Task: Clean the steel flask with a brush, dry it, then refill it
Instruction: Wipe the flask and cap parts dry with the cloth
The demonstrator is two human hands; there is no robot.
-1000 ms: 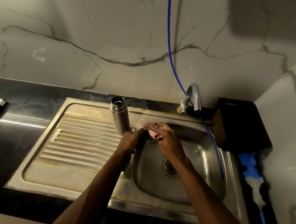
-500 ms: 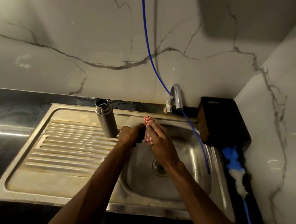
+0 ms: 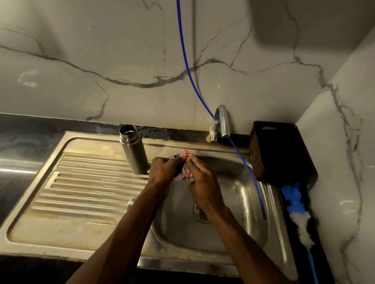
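Both hands raised over sink (image 3: 239, 212) basin. Small dark object, likely flask cap, gripped by left hand (image 3: 162, 172); not clearly identifiable. Red-and-white striped cloth (image 3: 186, 173) pinched by right hand (image 3: 204, 181), pressed against object. Steel flask (image 3: 134, 152) stood upright, uncapped, on drainboard, just beside left hand. Tap (image 3: 221, 124) and blue hose (image 3: 198, 86) seen behind; dark basket (image 3: 277, 151) on counter at right.

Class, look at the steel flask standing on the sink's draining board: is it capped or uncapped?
Uncapped. The cylindrical steel flask stands upright on the ribbed draining board, its round mouth open with no lid on it.
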